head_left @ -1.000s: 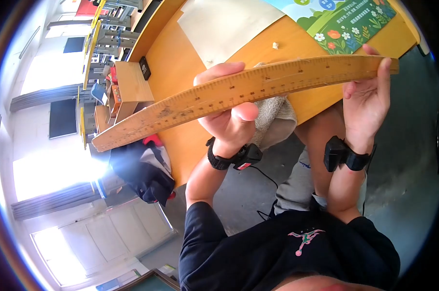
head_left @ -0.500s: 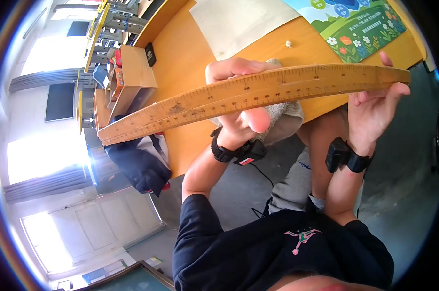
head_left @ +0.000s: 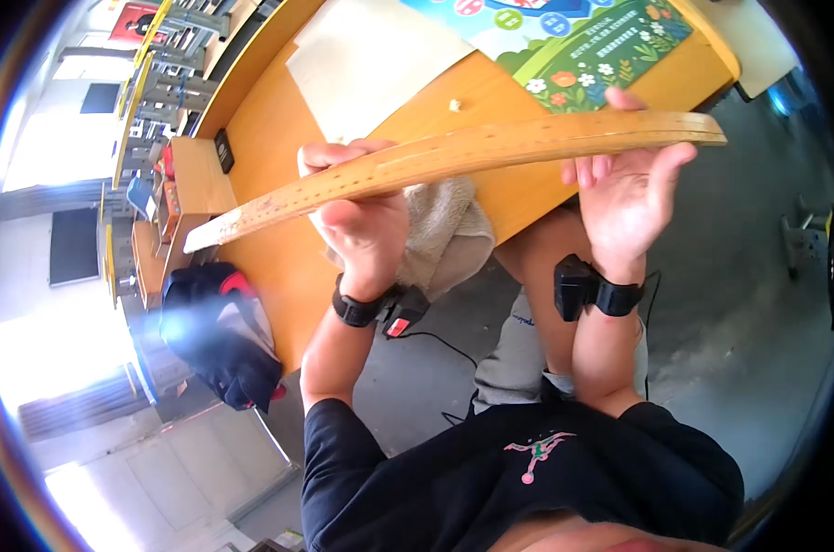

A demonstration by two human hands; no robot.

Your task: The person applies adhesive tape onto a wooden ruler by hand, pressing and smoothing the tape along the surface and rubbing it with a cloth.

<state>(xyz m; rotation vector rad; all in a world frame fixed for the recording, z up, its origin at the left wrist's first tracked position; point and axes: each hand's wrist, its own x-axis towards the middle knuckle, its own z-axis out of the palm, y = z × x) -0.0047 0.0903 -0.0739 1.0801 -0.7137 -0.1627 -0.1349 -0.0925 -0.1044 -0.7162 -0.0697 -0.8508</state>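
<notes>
A long wooden ruler point(head_left: 472, 152) is held up in front of me, slanting across the head view with its right end higher. One narrow face with small marks turns toward me, and the left end looks worn and pale. My left hand point(head_left: 366, 225) is closed around the ruler left of its middle, thumb on the near side and fingers behind. Close to the right end, my right hand point(head_left: 624, 198) grips it between thumb and fingers. A grey-beige cloth point(head_left: 449, 230) lies at the desk edge just behind my left hand; whether they touch I cannot tell.
On the wooden desk point(head_left: 270, 120) are a pale sheet point(head_left: 371, 69), a colourful printed poster point(head_left: 573, 51), a small crumpled scrap point(head_left: 455, 105) and a small black box point(head_left: 224, 150). A dark jacket point(head_left: 219, 331) hangs at the left. A wooden box shelf point(head_left: 201, 175) stands beyond.
The ruler has turned about its length, so its broad marked face gives way to a narrower one. The whole view has shifted, with hands and desk now further left. Both hands keep hold.
</notes>
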